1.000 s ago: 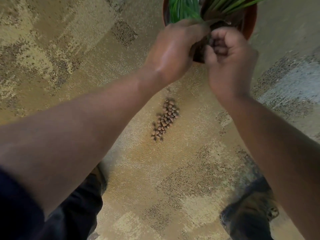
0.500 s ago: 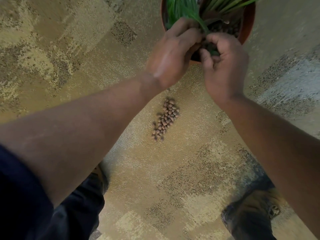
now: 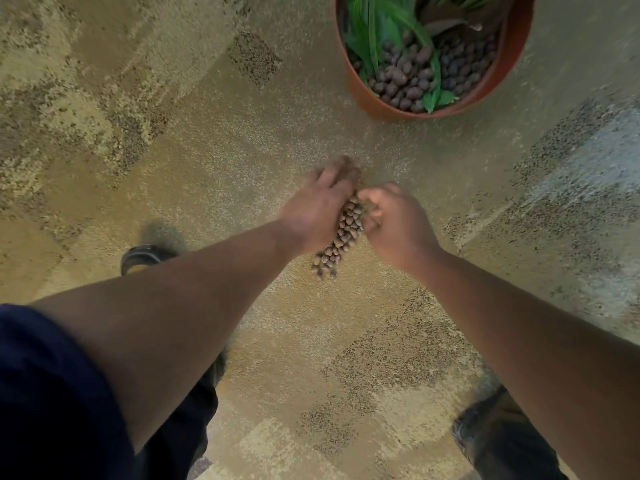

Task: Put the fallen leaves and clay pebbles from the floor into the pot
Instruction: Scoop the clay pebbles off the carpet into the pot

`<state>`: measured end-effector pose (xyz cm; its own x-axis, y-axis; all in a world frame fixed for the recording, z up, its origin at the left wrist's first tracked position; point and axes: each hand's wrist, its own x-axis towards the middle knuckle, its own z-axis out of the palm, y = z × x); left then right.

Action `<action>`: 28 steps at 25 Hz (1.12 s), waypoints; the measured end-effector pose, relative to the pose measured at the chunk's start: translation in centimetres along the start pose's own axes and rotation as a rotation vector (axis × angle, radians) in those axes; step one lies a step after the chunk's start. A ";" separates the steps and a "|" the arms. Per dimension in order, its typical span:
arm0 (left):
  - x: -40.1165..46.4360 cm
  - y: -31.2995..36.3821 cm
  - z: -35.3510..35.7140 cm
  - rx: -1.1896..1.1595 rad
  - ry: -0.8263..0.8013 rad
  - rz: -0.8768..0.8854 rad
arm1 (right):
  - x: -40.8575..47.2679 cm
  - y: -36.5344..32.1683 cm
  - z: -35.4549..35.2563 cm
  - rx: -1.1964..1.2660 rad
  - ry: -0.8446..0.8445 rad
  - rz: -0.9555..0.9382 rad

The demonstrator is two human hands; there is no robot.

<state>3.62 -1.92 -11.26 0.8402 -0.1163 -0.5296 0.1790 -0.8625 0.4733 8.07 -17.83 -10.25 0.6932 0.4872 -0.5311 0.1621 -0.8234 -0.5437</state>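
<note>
At the far left a dark blue sleeve [image 3: 52,393] fills the lower corner, cut off by the frame edge. A dark shoe [image 3: 143,258] shows just above the left forearm, mostly hidden behind it. The patterned carpet [image 3: 138,116] covers the whole floor in tan and brown patches. The left hand [image 3: 320,206] is down at the carpet, fingers extended and lying against the left side of the heap of clay pebbles [image 3: 341,237]; its fingertips are smeared by motion blur, so an actual grasp cannot be confirmed. The heap lies in a narrow strip on the carpet between the two hands, its upper end partly covered by them. The right hand [image 3: 394,223] sits just beside the strip on its right, fingers curled inward at the pebbles; whether it holds any cannot be made out. The terracotta pot [image 3: 367,95] stands well apart at the upper right, its top cut off by the frame, holding dark pebbles and green leaves [image 3: 372,32]. A second dark shoe [image 3: 485,431] is partly visible at the lower right, under the right forearm.
</note>
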 end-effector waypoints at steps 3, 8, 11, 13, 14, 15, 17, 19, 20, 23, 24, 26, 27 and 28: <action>0.7 0.0 1.3 0.030 -0.046 0.040 | 0.7 -0.1 1.5 -0.001 -0.081 0.042; 0.1 -1.1 1.9 -0.064 -0.023 -0.054 | 0.4 -0.4 3.3 -0.029 -0.133 0.050; -0.9 -1.3 2.4 -0.093 -0.038 -0.080 | -0.4 0.0 4.0 -0.077 -0.136 0.044; -1.1 -1.4 2.4 -0.106 -0.032 -0.088 | -0.7 0.5 4.2 -0.094 -0.120 0.040; -1.2 -1.4 2.4 -0.113 -0.030 -0.089 | -0.9 0.7 4.2 -0.097 -0.119 0.035; -1.2 -1.4 2.4 -0.116 -0.027 -0.090 | -1.1 0.9 4.2 -0.094 -0.117 0.037; -1.3 -1.4 2.5 -0.103 -0.015 -0.101 | -1.4 1.3 4.1 -0.075 -0.103 0.066; -1.4 -1.1 2.5 -0.093 0.002 -0.123 | -1.9 1.8 4.0 -0.066 -0.102 0.076; -1.5 -1.0 2.5 -0.097 0.016 -0.135 | -2.2 2.0 4.0 -0.079 -0.114 0.065; -1.3 -0.6 2.5 -0.125 0.065 -0.170 | -2.6 2.4 4.0 -0.122 -0.145 0.048; -1.3 -0.6 2.5 -0.123 0.069 -0.172 | -2.6 2.4 4.0 -0.126 -0.146 0.050; -1.3 -0.7 2.5 -0.098 0.055 -0.148 | -2.6 2.3 3.9 -0.144 -0.149 0.049; -1.3 -0.8 2.5 -0.083 0.045 -0.134 | -2.6 2.3 3.9 -0.153 -0.153 0.050; -1.3 -0.9 2.4 -0.074 0.042 -0.129 | -2.5 2.2 3.9 -0.158 -0.158 0.056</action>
<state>1.15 -2.14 -12.73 0.8284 0.0153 -0.5599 0.3227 -0.8301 0.4548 3.93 -19.75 -12.70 0.5880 0.4689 -0.6591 0.2435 -0.8796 -0.4086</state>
